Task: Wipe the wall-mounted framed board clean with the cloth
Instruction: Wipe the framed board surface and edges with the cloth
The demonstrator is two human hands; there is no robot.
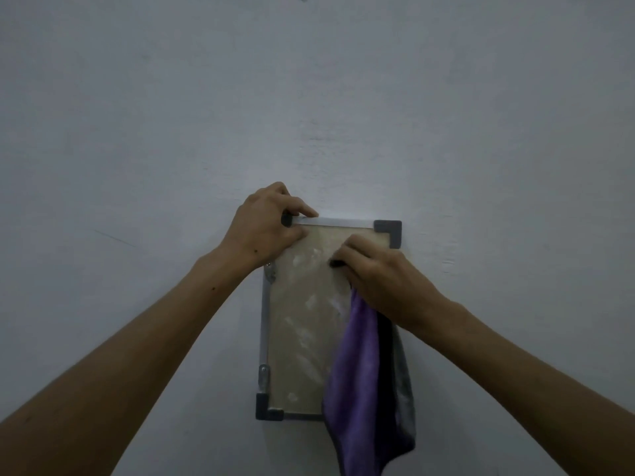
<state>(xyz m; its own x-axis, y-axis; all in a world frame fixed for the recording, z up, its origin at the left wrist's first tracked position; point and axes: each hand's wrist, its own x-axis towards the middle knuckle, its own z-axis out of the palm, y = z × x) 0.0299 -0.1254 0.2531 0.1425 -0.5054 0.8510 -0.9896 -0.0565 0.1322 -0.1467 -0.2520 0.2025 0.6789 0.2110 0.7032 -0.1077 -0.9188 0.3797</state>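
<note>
Wiping underway: left hand (264, 228) grips framed board (302, 338) corner; right hand (374, 273) fingers clutch purple cloth (357, 372). Next, likely: rub the white smears (309, 300).

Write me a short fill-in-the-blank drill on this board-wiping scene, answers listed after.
1. The cloth hanging from the right hand is ____ in colour.
2. The left hand holds the board at its top-____ corner.
3. The board's surface shows whitish ____.
4. The board is mounted on a ____.

Missing words: purple; left; smears; wall
</note>
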